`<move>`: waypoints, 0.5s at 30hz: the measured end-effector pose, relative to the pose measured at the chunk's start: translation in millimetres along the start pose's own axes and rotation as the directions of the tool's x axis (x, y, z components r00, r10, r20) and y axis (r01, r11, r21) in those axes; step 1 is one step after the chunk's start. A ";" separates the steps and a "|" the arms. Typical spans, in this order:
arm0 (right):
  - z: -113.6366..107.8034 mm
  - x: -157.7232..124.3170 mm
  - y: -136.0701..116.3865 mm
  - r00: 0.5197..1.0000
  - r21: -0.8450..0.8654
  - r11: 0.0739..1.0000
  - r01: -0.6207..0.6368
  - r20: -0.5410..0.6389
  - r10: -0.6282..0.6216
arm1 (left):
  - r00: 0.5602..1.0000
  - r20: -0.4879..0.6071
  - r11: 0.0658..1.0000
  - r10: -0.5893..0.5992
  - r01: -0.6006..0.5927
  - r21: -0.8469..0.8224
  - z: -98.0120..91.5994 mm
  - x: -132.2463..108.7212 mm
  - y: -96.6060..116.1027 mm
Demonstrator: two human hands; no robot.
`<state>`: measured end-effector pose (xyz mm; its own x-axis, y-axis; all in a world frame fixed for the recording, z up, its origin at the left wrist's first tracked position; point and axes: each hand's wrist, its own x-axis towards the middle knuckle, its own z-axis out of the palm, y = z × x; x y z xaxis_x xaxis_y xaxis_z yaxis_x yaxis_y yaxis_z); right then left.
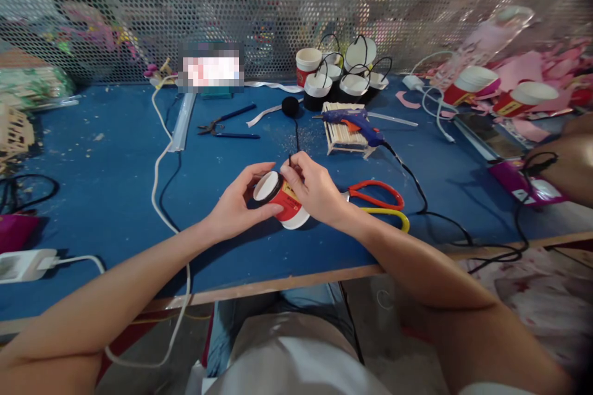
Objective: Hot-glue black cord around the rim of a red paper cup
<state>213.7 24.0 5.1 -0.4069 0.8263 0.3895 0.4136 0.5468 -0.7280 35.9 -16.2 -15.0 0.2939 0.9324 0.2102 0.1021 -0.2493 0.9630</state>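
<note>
A red and white paper cup (283, 202) lies tilted on its side over the blue table (111, 185), its mouth turned to the left. My left hand (238, 203) grips it from the left, fingers curled around the rim. My right hand (315, 188) closes over the cup's upper side and pinches a thin black cord (296, 136) at the rim. That cord runs back to a black spool (290, 105).
Behind the cup are a blue glue gun (354, 121) on a stick rack, several cups with black handles (345, 74), and pliers (222, 126). Red and yellow scissors (380, 200) lie at the right. White and black cables cross the table. A mesh screen stands behind.
</note>
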 end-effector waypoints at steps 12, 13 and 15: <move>-2.3 -3.5 -6.4 0.993 -0.057 0.996 -0.068 0.096 0.073 | 0.990 0.025 0.967 0.136 -0.138 0.215 -2.7 -3.3 -0.2; -2.1 -3.5 -6.4 0.993 -0.068 0.995 -0.072 0.091 0.078 | 0.990 0.028 0.960 0.138 -0.141 0.241 -2.7 -2.8 0.9; -2.1 -3.8 -6.2 0.994 -0.082 0.995 -0.064 0.078 0.070 | 0.991 0.022 0.950 0.130 -0.130 0.285 -2.8 -1.8 3.9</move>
<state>214.4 17.8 9.4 -0.4392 0.8496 0.2920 0.5038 0.5020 -0.7030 33.2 -18.1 -11.2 0.3255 0.8863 0.3295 0.3297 -0.4330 0.8390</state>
